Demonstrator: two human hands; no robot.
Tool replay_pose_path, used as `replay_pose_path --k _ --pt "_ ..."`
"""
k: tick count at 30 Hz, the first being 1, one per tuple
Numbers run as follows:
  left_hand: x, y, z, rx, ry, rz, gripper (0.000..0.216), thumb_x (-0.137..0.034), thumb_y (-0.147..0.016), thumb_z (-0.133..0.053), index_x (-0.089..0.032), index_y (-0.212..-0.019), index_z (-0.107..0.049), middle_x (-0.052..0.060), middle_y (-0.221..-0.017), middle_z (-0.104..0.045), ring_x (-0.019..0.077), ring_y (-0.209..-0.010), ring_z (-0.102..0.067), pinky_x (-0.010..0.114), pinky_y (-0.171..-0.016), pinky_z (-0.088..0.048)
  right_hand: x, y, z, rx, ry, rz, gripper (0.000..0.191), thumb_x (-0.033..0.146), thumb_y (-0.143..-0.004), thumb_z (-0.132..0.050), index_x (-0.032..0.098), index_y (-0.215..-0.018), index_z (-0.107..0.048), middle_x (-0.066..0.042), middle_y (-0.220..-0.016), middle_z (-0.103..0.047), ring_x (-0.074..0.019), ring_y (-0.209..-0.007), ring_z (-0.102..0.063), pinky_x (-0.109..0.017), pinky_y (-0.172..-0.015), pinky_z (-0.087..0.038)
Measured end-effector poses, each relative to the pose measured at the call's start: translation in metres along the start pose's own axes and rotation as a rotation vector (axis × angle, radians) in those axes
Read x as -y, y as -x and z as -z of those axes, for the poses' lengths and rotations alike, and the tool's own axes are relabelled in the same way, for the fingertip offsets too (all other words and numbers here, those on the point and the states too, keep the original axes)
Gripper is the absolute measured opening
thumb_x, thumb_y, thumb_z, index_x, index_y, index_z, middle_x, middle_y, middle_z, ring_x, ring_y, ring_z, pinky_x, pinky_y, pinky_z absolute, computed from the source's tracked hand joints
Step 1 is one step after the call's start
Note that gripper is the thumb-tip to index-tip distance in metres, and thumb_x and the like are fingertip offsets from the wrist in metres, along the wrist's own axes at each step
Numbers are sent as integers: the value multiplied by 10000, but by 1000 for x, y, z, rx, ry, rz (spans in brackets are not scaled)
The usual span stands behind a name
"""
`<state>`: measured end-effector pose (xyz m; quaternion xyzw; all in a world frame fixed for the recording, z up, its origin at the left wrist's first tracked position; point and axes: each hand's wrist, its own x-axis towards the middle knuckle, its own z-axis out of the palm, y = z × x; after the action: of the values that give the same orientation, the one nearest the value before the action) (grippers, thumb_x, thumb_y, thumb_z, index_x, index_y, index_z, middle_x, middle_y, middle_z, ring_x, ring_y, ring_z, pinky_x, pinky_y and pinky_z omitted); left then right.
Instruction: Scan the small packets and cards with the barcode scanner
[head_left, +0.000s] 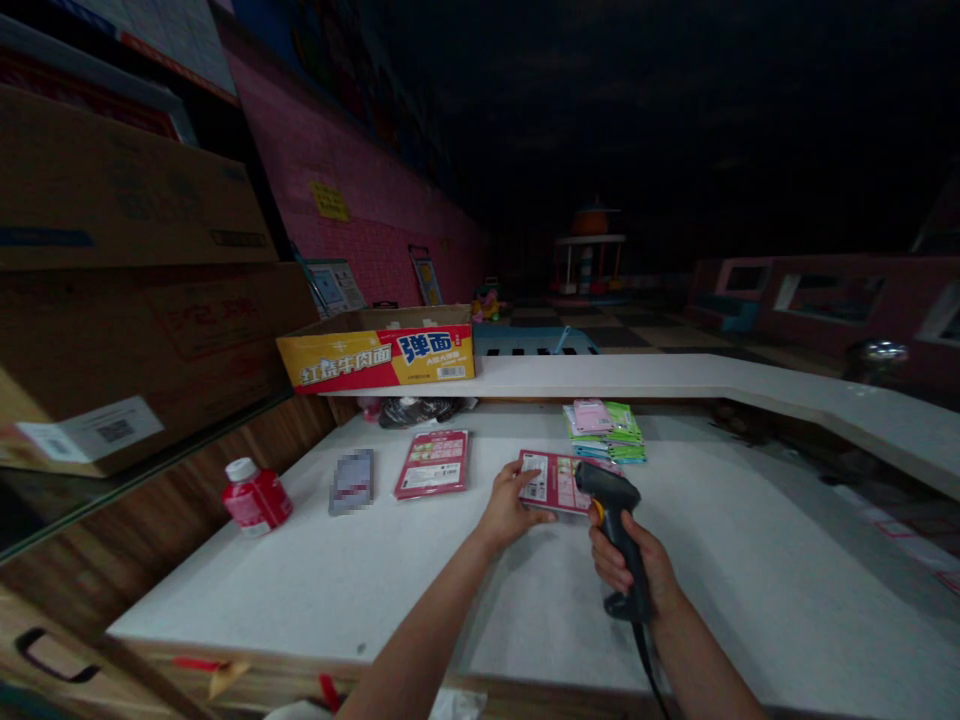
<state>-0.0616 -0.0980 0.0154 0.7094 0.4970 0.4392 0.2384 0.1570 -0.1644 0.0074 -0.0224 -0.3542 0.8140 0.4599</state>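
Observation:
In my right hand is a black barcode scanner, held by its handle with the cord hanging down. Its head points left, over the right end of a flat red-and-white packet. My left hand grips that packet at its left end, fingers on top near a printed white label and thumb along the front edge. A similar red packet lies on the white counter to the left. Behind the gripped packet is a small stack of green and pink packets.
A red bottle with a white cap and a blurred flat rectangular item stand and lie at left. A yellow-and-red carton sits on the raised ledge. Large cardboard boxes are stacked at far left.

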Motion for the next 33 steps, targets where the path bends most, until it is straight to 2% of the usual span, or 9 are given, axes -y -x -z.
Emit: replay_pose_path --k 4,8,11,13,15,19,22,26,33 --pt "-7 4 -14 -37 -135 50 546 -396 -523 -876 -175 -1006 -750 172 -1207 -552 357 -1188 -499 471 -1042 -381 0 0 1 -2 10 -10 332 506 -876 -574 187 -968 -590 86 -522 -401 -41 -326 -220 -147 -307 -265" --pt "-11 2 -28 -73 -98 52 556 -337 -474 -894 -164 -982 -751 176 -1190 -558 378 -1159 -495 486 -1020 -388 0 0 1 -45 25 -11 331 506 -866 -587 185 -950 -584 86 -516 -393 -45 -330 -215 -152 -310 -264" --pt "-12 5 -25 -80 -63 20 610 -366 -477 -889 -183 -1036 -728 169 -1222 -544 378 -1189 -469 485 -1038 -368 0 1 1 -57 33 -23 326 501 -864 -593 185 -943 -582 85 -514 -393 -48 -332 -209 -156 -310 -261" --pt "-11 8 -12 -94 -124 8 586 -384 -559 -848 -193 -1093 -699 163 -1250 -529 357 -1211 -457 472 -1051 -351 0 2 1 -61 34 -31 317 494 -870 -589 186 -946 -589 82 -520 -399 -48 -337 -213 -155 -314 -263" --pt "-10 10 11 -165 -250 52 461 -343 -682 -765 -197 -1110 -677 152 -1236 -535 324 -1199 -470 457 -1046 -344 -1 4 1 -76 34 -35 306 485 -876 -582 189 -954 -594 79 -528 -403 -47 -345 -218 -153 -323 -268" --pt "-4 13 71 -391 -615 342 346 -262 -783 -635 -187 -1121 -639 154 -1157 -566 318 -1139 -487 434 -970 -362 -2 7 2 -119 41 -47 298 480 -874 -583 194 -956 -595 74 -535 -403 -51 -351 -228 -162 -328 -279" --pt "6 17 111 -497 -809 577 421 -372 -780 -642 -165 -1144 -594 182 -1155 -567 347 -1130 -483 424 -927 -362 -3 9 3 -145 42 -55 300 482 -865 -594 195 -954 -600 72 -534 -402 -50 -352 -224 -164 -325 -271" --pt "26 26 141 -498 -761 775 544 -520 -692 -707 -137 -1059 -586 238 -1146 -580 397 -1126 -504 425 -878 -383 -4 9 4 -164 40 -74 315 500 -849 -610 198 -942 -601 74 -534 -399 -45 -360 -213 -158 -330 -263" --pt "37 39 162 -609 -520 698 465 -422 -537 -821 -176 -829 -556 196 -1023 -649 383 -1110 -567 397 -858 -433 -4 9 6 -182 62 -79 300 496 -848 -612 211 -941 -588 79 -532 -380 -50 -361 -223 -159 -337 -263"
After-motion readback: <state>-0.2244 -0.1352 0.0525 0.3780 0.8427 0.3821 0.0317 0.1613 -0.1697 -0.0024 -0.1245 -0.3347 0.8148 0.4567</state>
